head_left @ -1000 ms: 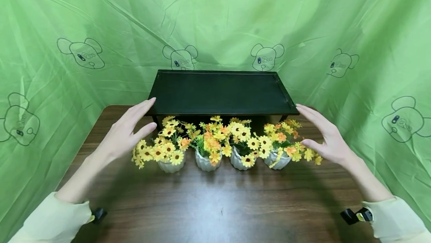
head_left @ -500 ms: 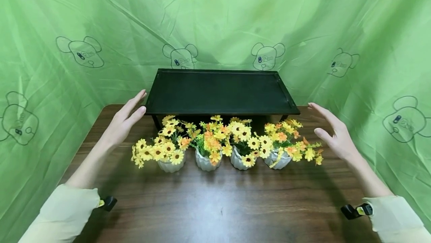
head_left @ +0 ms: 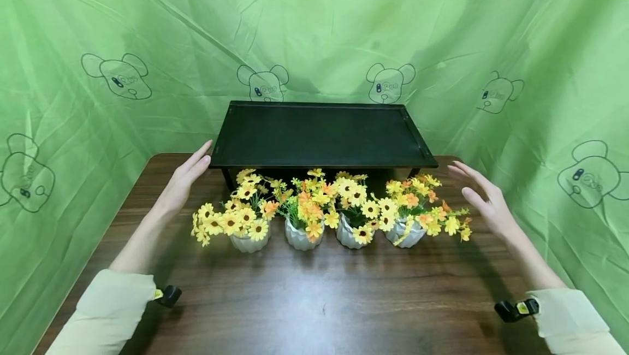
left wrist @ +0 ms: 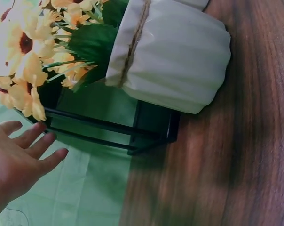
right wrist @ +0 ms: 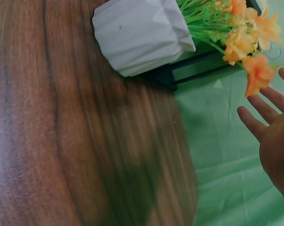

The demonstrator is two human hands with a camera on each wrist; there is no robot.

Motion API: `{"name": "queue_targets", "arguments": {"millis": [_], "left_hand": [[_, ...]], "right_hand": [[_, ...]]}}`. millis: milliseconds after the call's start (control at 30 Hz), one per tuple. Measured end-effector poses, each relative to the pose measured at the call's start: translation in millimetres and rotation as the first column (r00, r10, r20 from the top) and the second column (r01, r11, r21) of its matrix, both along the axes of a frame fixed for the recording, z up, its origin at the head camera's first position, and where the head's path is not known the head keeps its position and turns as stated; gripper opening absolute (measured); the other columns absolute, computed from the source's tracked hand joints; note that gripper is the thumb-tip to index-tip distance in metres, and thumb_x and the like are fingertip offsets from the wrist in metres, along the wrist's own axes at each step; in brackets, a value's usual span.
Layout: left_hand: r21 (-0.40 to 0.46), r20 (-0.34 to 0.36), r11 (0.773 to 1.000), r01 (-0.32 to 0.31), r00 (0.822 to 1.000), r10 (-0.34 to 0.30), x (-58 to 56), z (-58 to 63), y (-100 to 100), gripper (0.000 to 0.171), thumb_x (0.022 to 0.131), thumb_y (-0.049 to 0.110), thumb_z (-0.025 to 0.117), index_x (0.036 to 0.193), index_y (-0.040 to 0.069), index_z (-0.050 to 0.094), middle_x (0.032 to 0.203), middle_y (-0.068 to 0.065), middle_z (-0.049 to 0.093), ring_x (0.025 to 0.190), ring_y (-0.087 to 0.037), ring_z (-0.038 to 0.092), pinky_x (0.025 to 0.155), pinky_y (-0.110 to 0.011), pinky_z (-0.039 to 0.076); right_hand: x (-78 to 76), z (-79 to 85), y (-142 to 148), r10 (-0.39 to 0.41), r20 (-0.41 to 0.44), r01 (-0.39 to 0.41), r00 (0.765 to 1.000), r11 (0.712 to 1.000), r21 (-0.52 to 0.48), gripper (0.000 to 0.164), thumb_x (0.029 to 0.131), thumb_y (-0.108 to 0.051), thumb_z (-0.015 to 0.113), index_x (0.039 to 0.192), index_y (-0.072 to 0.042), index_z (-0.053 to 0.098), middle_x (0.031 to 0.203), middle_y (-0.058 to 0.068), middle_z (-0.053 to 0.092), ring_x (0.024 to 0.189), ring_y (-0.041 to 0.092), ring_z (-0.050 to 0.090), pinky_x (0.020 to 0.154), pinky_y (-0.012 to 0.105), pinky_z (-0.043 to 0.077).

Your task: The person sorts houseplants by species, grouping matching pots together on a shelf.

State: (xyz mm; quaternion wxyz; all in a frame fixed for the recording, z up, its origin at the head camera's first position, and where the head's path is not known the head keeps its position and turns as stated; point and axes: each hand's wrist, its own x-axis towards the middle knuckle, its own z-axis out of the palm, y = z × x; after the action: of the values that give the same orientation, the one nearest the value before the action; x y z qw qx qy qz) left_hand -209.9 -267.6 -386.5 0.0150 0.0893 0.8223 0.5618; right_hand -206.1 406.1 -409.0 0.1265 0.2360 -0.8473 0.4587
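A black raised stand (head_left: 319, 134) rests on thin legs toward the back of the table. In front of it is a row of several white fluted pots (head_left: 251, 242) with yellow and orange flowers (head_left: 309, 207). My left hand (head_left: 182, 183) is beside the stand's front left corner, fingers stretched out; whether it touches the edge I cannot tell. Off the stand's right side, my right hand (head_left: 484, 196) hovers apart from it, fingers loosely extended and holding nothing. In the left wrist view a pot (left wrist: 179, 52) has twine round its rim. The right wrist view shows orange flowers (right wrist: 258, 75) near my fingertips.
The brown wood-grain table (head_left: 314, 300) spreads in front of the pots. Green cloth (head_left: 324, 22) printed with mouse-like outlines hangs behind the table and along both sides. A small black device (head_left: 169, 296) is at each cuff.
Both hands have moved outward from the stand's sides. The left hand has since dipped slightly, its fingers closer together; the right hand has lowered a little. Stand and pots stay in place.
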Motion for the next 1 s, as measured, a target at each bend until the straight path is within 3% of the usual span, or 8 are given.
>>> {"name": "queue_targets", "arguments": {"millis": [100, 267, 367, 533, 633, 800, 933, 1000], "left_hand": [[0.059, -0.005, 0.998, 0.019, 1.0, -0.019, -1.1, -4.8, 1, 0.06, 0.111, 0.046, 0.035, 0.166, 0.028, 0.017, 0.175, 0.0, 0.011, 0.158, -0.032, 0.023, 0.128, -0.051, 0.024], [0.202, -0.046, 0.976, 0.086, 0.996, -0.079, -3.7, -12.1, 3, 0.06, 0.113, 0.039, 0.035, 0.166, 0.019, 0.016, 0.174, -0.007, 0.013, 0.15, 0.0, 0.035, 0.113, -0.018, 0.043], [0.251, -0.043, 0.963, 0.096, 0.995, -0.088, -6.2, -13.7, 5, 0.059, 0.112, 0.039, 0.037, 0.166, 0.023, 0.018, 0.174, -0.006, 0.014, 0.147, 0.003, 0.038, 0.112, -0.017, 0.044], [0.275, -0.046, 0.959, 0.072, 0.997, -0.062, -7.5, -15.2, 9, 0.058, 0.112, 0.038, 0.037, 0.166, 0.023, 0.019, 0.175, -0.001, 0.009, 0.159, -0.013, 0.022, 0.108, -0.017, 0.047], [0.296, -0.052, 0.953, 0.064, 0.997, -0.051, -7.3, -17.8, 11, 0.058, 0.112, 0.037, 0.038, 0.165, 0.022, 0.021, 0.175, 0.0, 0.011, 0.159, -0.015, 0.02, 0.104, -0.016, 0.049], [0.323, -0.072, 0.945, 0.05, 0.997, -0.028, -5.4, -20.6, 14, 0.056, 0.112, 0.036, 0.042, 0.164, 0.023, 0.027, 0.174, 0.0, 0.017, 0.148, 0.0, 0.038, 0.102, -0.018, 0.051], [0.336, -0.088, 0.94, 0.058, 0.996, -0.03, -5.1, -22.2, 14, 0.055, 0.112, 0.035, 0.043, 0.163, 0.024, 0.028, 0.174, 0.0, 0.018, 0.143, 0.007, 0.04, 0.101, -0.017, 0.052], [0.343, -0.092, 0.937, 0.062, 0.995, -0.032, -4.8, -23.1, 14, 0.055, 0.112, 0.034, 0.043, 0.163, 0.024, 0.028, 0.174, 0.0, 0.018, 0.145, 0.005, 0.039, 0.101, -0.017, 0.052]], "right_hand": [[-1.6, -7.2, 3, -0.031, 0.066, 0.03, 0.997, 0.999, 0.017, 0.055, 0.105, -0.005, 0.046, 0.159, -0.017, 0.04, 0.155, 0.021, 0.05, 0.141, 0.01, 0.052, 0.112, 0.013, 0.039], [-0.6, -20.0, 8, -0.052, 0.128, 0.047, 0.99, 0.998, 0.043, 0.054, 0.107, -0.009, 0.045, 0.16, -0.019, 0.038, 0.155, 0.013, 0.052, 0.14, 0.006, 0.051, 0.105, 0.009, 0.04], [-2.0, -28.6, 12, 0.082, 0.139, -0.067, 0.987, 0.991, -0.113, 0.051, 0.11, -0.005, 0.037, 0.161, -0.007, 0.032, 0.155, 0.014, 0.052, 0.134, 0.007, 0.058, 0.104, 0.014, 0.047], [-6.4, -43.4, 20, 0.268, 0.153, -0.207, 0.951, 0.921, -0.329, 0.048, 0.11, 0.001, 0.028, 0.157, 0.011, 0.025, 0.153, 0.019, 0.053, 0.132, 0.015, 0.062, 0.102, 0.023, 0.054], [-4.1, -50.4, 24, 0.207, 0.208, -0.144, 0.956, 0.949, -0.281, 0.049, 0.11, 0.0, 0.033, 0.158, 0.005, 0.029, 0.152, 0.012, 0.056, 0.135, 0.016, 0.059, 0.104, 0.021, 0.051], [-1.5, -61.9, 27, 0.128, 0.286, -0.085, 0.95, 0.983, -0.16, 0.052, 0.109, -0.004, 0.038, 0.161, -0.005, 0.031, 0.155, 0.017, 0.051, 0.139, 0.012, 0.053, 0.101, 0.016, 0.044], [-1.0, -70.6, 28, 0.103, 0.259, -0.094, 0.96, 0.995, -0.047, 0.055, 0.107, -0.006, 0.042, 0.161, -0.006, 0.032, 0.158, 0.02, 0.046, 0.143, 0.007, 0.048, 0.102, 0.013, 0.037], [-1.0, -74.6, 28, 0.117, 0.244, -0.113, 0.963, 0.993, -0.029, 0.054, 0.11, -0.019, 0.044, 0.161, -0.006, 0.033, 0.16, 0.014, 0.046, 0.142, 0.003, 0.046, 0.103, 0.011, 0.036]]}}
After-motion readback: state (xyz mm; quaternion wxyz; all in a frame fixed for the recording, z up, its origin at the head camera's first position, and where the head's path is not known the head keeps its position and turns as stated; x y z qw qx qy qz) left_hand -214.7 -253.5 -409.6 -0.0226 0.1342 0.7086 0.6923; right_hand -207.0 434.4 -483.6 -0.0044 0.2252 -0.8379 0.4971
